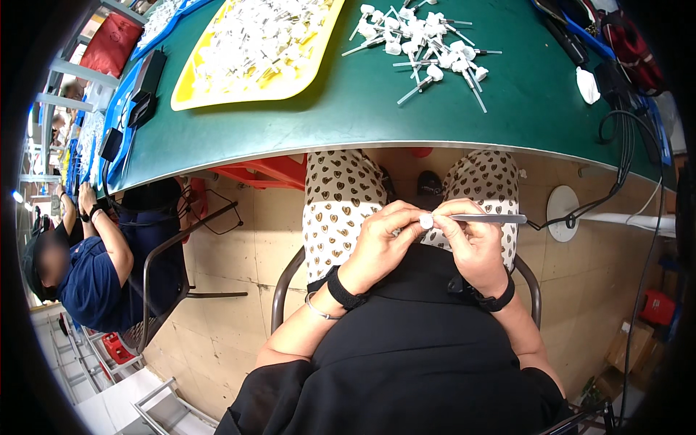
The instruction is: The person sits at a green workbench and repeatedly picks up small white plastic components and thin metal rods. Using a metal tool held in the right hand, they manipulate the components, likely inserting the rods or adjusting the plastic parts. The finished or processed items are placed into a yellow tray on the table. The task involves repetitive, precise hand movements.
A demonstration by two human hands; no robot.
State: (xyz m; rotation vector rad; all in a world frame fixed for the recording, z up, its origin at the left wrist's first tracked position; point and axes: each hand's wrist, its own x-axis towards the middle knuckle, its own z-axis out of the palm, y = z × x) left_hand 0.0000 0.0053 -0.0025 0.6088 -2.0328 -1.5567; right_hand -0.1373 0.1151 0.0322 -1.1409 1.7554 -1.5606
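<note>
Over my lap, my left hand pinches a small white plastic piece between thumb and fingertips. It looks like the white caps with thin tubes on the table, but most of it is hidden by my fingers. Close against it, my right hand is closed on metal tweezers, which lie level and point off to the right. The right thumb and fingertips meet the left ones at the white piece. Beyond my hands, a loose pile of white caps with clear tubes lies on the green table.
A yellow tray heaped with similar white pieces stands at the far left. Black cables hang over the table's right edge, near a crumpled white item. To the left a co-worker sits by a metal-framed chair.
</note>
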